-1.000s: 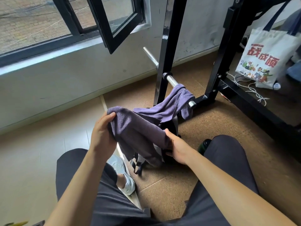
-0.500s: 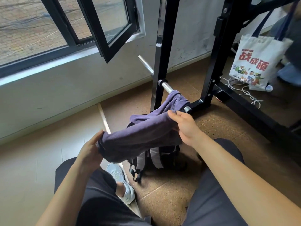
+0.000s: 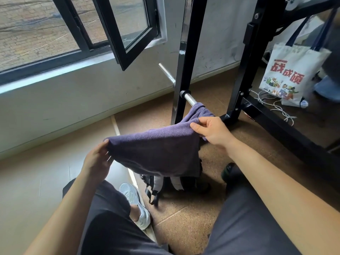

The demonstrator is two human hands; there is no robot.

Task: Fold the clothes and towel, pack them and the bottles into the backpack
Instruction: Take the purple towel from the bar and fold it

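Head view is showing both hands stretching a purple towel (image 3: 156,150) out in front of the silver bar (image 3: 189,98), with the towel's far end draping over that bar. The left hand (image 3: 95,161) is gripping the corner farthest from the bar, thumb on top, fingers curling underneath and partly hidden by cloth. The right hand (image 3: 211,131) is pinching the edge nearest the bar between thumb and curled fingers. Below the bar, the backpack (image 3: 176,183) is mostly hiding behind the towel, only grey straps showing. A dark bottle (image 3: 227,170) is peeking past the right knee.
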